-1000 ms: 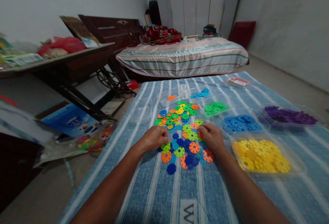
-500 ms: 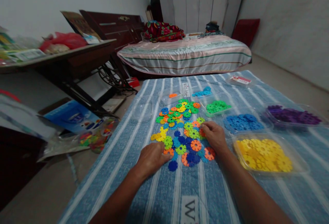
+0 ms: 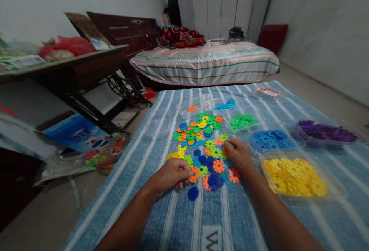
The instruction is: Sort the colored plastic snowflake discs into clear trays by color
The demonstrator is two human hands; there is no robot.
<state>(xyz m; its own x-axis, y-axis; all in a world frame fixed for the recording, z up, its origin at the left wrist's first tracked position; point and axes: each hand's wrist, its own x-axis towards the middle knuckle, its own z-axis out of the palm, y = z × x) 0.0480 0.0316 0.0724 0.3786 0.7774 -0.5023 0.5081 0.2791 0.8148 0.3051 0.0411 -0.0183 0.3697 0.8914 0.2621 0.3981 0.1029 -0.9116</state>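
Flower-shaped plastic discs in mixed colours lie in a loose pile on the striped cloth. My left hand is closed at the pile's near left side, its thumb and forefinger pinching an orange notched disc. On the opposite side, my right hand is closed with its fingertips on another orange disc, which they partly cover. A dark blue disc lies apart, in front of my left hand. Between the hands are light green discs and more dark blue ones.
Clear tubs to the right hold yellow discs, blue discs, purple discs and green discs. Farther back are light blue discs and an orange disc. A clear tub stands left. A bed is beyond.
My left hand has drawn slightly back and lifted, with the orange disc now showing more fully at its fingertips. My right hand stays at nearly the same spot. The view has shifted a little.
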